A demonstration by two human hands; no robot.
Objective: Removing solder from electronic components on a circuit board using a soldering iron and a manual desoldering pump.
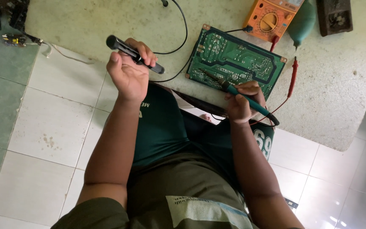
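We are soldering: our right hand (239,104) grips the soldering iron (244,99), tip on the green circuit board (234,59). Our left hand (128,72) clasps a black desoldering pump (134,54), raised; next it likely must meet the joint.

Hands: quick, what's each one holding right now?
Left hand: closed around a black pen-shaped tool, raised off the board.
Right hand: closed on a green-handled soldering iron, tip at the green circuit board.

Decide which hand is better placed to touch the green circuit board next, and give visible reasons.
The right hand. It holds a soldering iron whose tip already lies over the green circuit board. The left hand holds a black pen-shaped tool raised off to the board's side.
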